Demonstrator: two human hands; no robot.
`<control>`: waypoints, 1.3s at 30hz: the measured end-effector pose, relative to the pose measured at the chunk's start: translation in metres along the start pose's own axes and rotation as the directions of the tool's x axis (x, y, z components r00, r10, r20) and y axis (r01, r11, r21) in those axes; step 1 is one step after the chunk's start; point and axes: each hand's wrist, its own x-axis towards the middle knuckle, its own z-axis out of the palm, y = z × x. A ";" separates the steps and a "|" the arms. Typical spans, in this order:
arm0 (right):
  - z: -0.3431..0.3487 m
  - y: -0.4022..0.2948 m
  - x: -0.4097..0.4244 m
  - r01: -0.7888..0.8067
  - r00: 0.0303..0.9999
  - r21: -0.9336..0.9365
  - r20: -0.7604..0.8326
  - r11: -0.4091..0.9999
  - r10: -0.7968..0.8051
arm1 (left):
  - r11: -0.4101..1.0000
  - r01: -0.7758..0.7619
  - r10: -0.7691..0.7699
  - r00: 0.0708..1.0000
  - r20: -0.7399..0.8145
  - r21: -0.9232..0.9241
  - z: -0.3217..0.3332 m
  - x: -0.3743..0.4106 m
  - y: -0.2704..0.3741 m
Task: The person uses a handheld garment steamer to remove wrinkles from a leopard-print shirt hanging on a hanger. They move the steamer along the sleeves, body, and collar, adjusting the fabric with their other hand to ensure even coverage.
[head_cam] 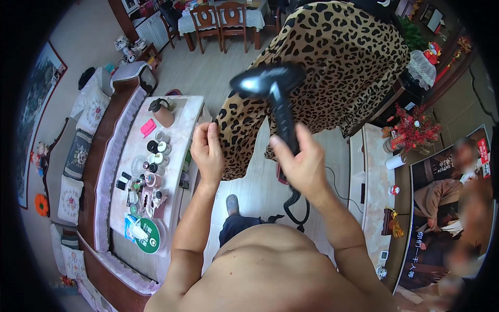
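Note:
A leopard-print cloth garment hangs spread out before me, its lower edge above the floor. At its left edge, my left hand pinches the fabric between thumb and fingers. My right hand grips the handle of a black hand-held appliance, which looks like a garment steamer head. Its wide head is blurred and overlaps the cloth in view; whether they touch I cannot tell. From below the handle a black hose curves down toward the floor.
On the left, a marble-topped coffee table carries a thermal jug, jars and tissues. A long sofa runs behind it. To the right stand a TV cabinet and a television. A thin cord lies on the floor. Wooden chairs stand ahead.

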 end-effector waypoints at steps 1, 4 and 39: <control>0.005 0.009 -0.005 0.018 0.999 -0.075 0.037 0.997 -0.015 | 1.000 0.017 -0.017 1.000 0.008 -0.010 0.000 -0.001 -0.003; 0.009 0.015 -0.002 0.090 0.996 -0.113 0.012 0.990 -0.089 | 0.998 0.051 -0.050 0.998 0.033 -0.038 -0.001 0.000 -0.008; 0.055 0.049 -0.047 -0.323 0.931 0.460 0.313 0.827 0.189 | 0.941 -0.133 0.018 0.938 0.347 0.311 -0.052 0.005 -0.015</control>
